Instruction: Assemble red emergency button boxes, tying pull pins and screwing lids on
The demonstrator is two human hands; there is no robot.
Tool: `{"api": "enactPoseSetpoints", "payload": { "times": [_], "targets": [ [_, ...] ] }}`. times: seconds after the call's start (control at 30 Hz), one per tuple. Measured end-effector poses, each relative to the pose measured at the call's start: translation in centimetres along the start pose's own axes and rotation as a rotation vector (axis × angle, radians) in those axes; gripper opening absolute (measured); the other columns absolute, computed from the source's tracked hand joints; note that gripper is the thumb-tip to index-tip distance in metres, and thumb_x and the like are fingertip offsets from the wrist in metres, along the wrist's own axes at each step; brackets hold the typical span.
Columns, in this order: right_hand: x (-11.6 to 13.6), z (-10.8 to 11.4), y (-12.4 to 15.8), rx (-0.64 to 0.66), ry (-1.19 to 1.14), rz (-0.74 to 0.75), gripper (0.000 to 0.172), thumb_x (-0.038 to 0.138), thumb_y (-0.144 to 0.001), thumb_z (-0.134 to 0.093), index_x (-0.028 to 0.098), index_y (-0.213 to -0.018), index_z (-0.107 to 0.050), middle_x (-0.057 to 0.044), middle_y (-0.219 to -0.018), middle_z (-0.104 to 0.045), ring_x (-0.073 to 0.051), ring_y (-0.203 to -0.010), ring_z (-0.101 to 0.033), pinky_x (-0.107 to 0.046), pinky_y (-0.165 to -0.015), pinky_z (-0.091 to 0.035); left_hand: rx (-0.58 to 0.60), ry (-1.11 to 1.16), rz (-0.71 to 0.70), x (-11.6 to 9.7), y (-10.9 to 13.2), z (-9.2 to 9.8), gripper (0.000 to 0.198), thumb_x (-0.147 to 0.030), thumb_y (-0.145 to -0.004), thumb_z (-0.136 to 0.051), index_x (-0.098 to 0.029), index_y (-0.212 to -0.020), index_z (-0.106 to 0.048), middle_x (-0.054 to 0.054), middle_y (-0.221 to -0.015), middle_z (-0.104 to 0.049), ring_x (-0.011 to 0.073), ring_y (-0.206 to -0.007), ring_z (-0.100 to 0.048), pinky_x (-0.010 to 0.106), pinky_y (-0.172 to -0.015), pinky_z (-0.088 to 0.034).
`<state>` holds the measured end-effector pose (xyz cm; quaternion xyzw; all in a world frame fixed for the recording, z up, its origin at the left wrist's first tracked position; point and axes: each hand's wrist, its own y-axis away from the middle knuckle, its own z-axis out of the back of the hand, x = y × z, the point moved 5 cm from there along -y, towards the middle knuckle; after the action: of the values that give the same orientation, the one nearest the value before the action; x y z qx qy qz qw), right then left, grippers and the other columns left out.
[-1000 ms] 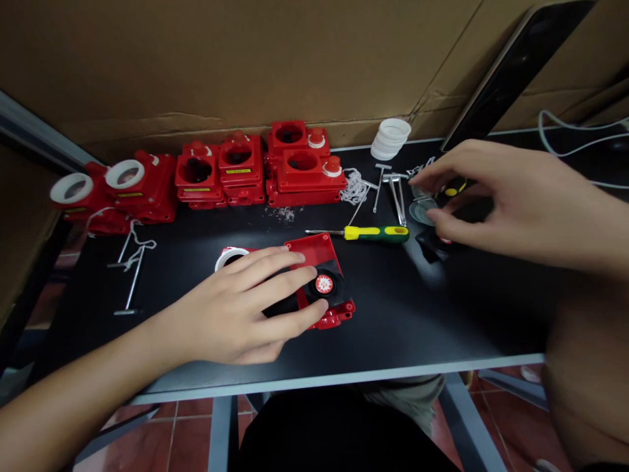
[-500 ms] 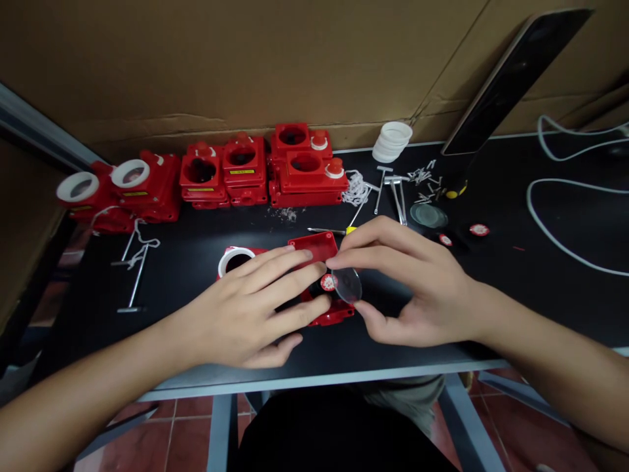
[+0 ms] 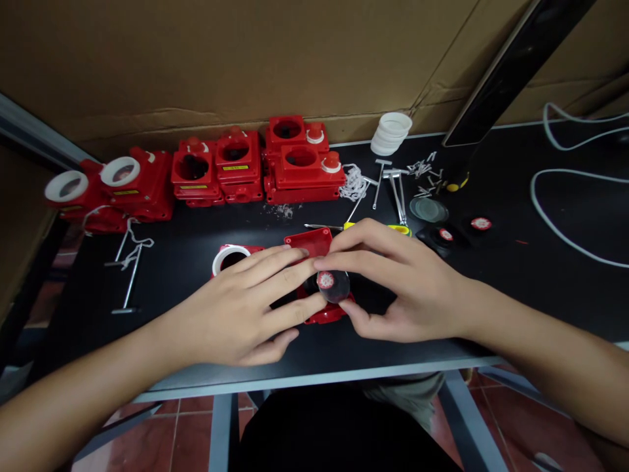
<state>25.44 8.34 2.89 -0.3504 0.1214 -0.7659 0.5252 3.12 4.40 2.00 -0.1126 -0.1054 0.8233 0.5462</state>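
Observation:
My right hand (image 3: 407, 288) pinches a clear glass disc (image 3: 341, 286) by its rim, thumb below and fingertips above. The disc lies over a round red-and-white label (image 3: 325, 280) in the middle of an opened red box (image 3: 327, 316). Spread flat above the left part of that box is my left hand (image 3: 260, 295); its fingertips reach the disc's left edge, and I cannot tell whether they press on it. The left hand hides much of the box and part of a white ring (image 3: 230, 257) on red housing beside it.
Several red housings (image 3: 239, 172) line the back. White rings (image 3: 391, 134) are stacked there, near white cord (image 3: 352, 182), T-handled metal rods (image 3: 396, 196) and small screws (image 3: 428, 174). Glass discs (image 3: 429, 209) lie right of a yellow-handled screwdriver (image 3: 400, 229). A white cable (image 3: 555, 229) curves at right.
My right hand has moved the glass disc left, so it now covers the red-and-white label. The left hand keeps its spread pose. The whole view has shifted slightly.

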Motion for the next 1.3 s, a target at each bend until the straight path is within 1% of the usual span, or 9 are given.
{"api": "enactPoseSetpoints", "payload": {
  "times": [0.2,0.37,0.6,0.7,0.8,0.87,1.07,1.2,1.3],
  "targets": [
    [0.0,-0.2,0.2,-0.004,0.056,0.016,0.034,0.018,-0.103,-0.073,0.015,-0.137,-0.075,-0.017,-0.126,-0.076,-0.024,-0.107,-0.075,-0.037,-0.087,-0.069,0.0,0.013,-0.006,0.0,0.2,0.0,0.042,-0.025,-0.11,-0.068,-0.014,-0.149,-0.072,0.023,-0.157,-0.076,0.0441,-0.152,-0.072,0.065,-0.129,-0.063],
    [0.2,0.0,0.2,-0.033,0.051,0.021,0.038,0.018,-0.103,-0.075,0.009,-0.139,-0.071,-0.02,-0.128,-0.078,-0.025,-0.117,-0.077,-0.037,-0.096,-0.07,-0.033,0.066,-0.019,0.2,0.4,0.2,0.033,-0.023,-0.107,-0.07,-0.016,-0.138,-0.077,0.024,-0.166,-0.071,0.0445,-0.163,-0.063,0.064,-0.134,-0.059],
    [0.3,0.2,-0.2,-0.017,0.008,0.001,0.022,0.016,-0.103,-0.077,0.013,-0.125,-0.073,-0.017,-0.124,-0.079,-0.023,-0.113,-0.077,-0.036,-0.096,-0.069,-0.085,0.142,0.045,0.9,0.8,1.0,0.037,-0.016,-0.101,-0.064,-0.021,-0.136,-0.075,0.022,-0.171,-0.067,0.0428,-0.164,-0.061,0.06,-0.124,-0.066],
    [0.3,0.1,-0.3,-0.014,-0.004,-0.005,0.02,0.016,-0.104,-0.077,0.015,-0.124,-0.073,-0.016,-0.123,-0.079,-0.022,-0.111,-0.077,-0.035,-0.096,-0.068,-0.149,0.143,0.076,1.1,0.7,1.5,0.03,-0.01,-0.101,-0.065,-0.019,-0.129,-0.072,0.022,-0.154,-0.076,0.0419,-0.154,-0.068,0.057,-0.119,-0.067],
    [0.3,0.0,-0.3,-0.006,0.007,-0.009,0.02,0.016,-0.104,-0.077,0.015,-0.124,-0.074,-0.016,-0.124,-0.079,-0.022,-0.109,-0.076,-0.036,-0.094,-0.068,-0.227,0.084,0.141,1.5,0.6,2.2,0.021,-0.006,-0.102,-0.07,-0.019,-0.118,-0.069,0.014,-0.117,-0.081,0.0344,-0.124,-0.08,0.047,-0.103,-0.07],
    [0.3,-0.2,-0.3,0.001,0.016,-0.008,0.019,0.016,-0.105,-0.076,0.014,-0.124,-0.074,-0.017,-0.125,-0.079,-0.022,-0.109,-0.076,-0.036,-0.092,-0.068,-0.253,0.052,0.17,1.7,0.6,2.5,0.016,-0.008,-0.105,-0.073,-0.02,-0.114,-0.069,0.01,-0.104,-0.078,0.0304,-0.107,-0.078,0.043,-0.093,-0.069],
    [-0.1,-0.3,0.0,0.012,-0.033,-0.044,0.033,0.02,-0.106,-0.076,0.013,-0.138,-0.069,-0.019,-0.131,-0.076,-0.024,-0.119,-0.076,-0.035,-0.097,-0.07,-0.199,0.01,0.172,1.9,0.7,2.5,0.008,-0.013,-0.111,-0.072,-0.021,-0.108,-0.069,0.006,-0.091,-0.076,0.0254,-0.085,-0.071,0.04,-0.077,-0.059],
    [-0.8,-0.2,0.4,0.059,-0.085,-0.08,0.053,0.03,-0.104,-0.082,0.014,-0.151,-0.063,-0.02,-0.141,-0.07,-0.026,-0.125,-0.074,-0.036,-0.099,-0.071,-0.19,-0.057,0.129,1.6,0.8,2.3,0.013,-0.007,-0.11,-0.068,-0.016,-0.119,-0.072,0.007,-0.092,-0.077,0.0262,-0.087,-0.072,0.04,-0.075,-0.057],
    [-1.1,-0.2,0.5,0.09,-0.091,-0.103,0.058,0.033,-0.105,-0.083,0.017,-0.155,-0.06,-0.019,-0.144,-0.069,-0.027,-0.125,-0.075,-0.038,-0.098,-0.071,-0.19,-0.107,0.106,1.7,1.0,2.1,0.019,-0.004,-0.109,-0.067,-0.015,-0.124,-0.071,0.009,-0.095,-0.078,0.0273,-0.09,-0.073,0.04,-0.075,-0.058]
  ]
}}
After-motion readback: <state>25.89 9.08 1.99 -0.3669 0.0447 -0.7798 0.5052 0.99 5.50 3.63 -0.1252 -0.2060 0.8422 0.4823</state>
